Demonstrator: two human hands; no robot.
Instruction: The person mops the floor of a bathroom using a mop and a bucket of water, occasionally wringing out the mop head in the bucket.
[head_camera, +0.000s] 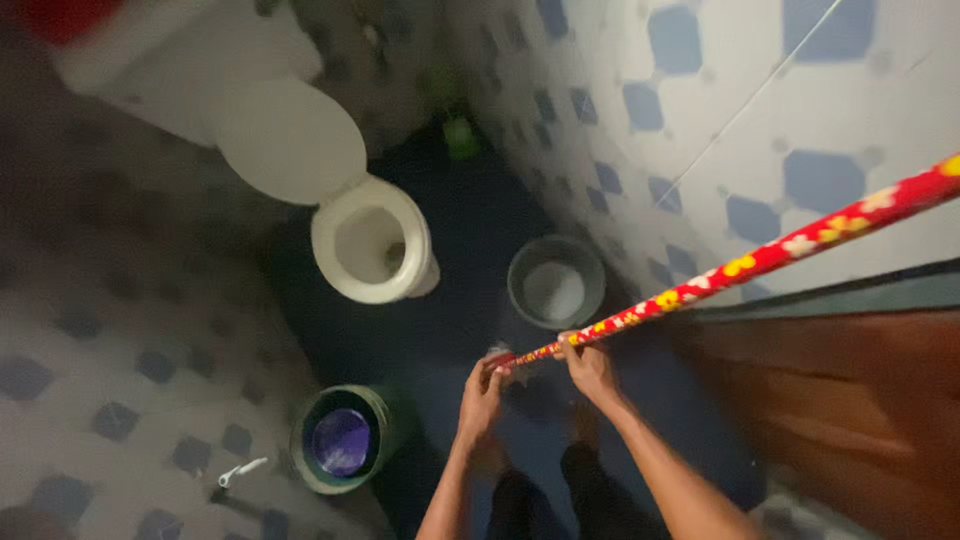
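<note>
I look down into a small tiled toilet room. A long red stick with a yellow and white flower pattern (760, 258) slants from the upper right down to my hands. My right hand (588, 362) grips the stick near its lower end. My left hand (484, 388) closes around the very tip, where something pale shows, too blurred to name. Both forearms reach up from the bottom of the head view, above the dark floor (470, 230).
A white toilet (368, 242) with its lid up stands at upper centre. A grey bucket (556, 282) sits by the right wall, a green bin with a purple inside (340, 440) at lower left. A brown door (850, 410) is at right. Blue-patterned tiles cover the walls.
</note>
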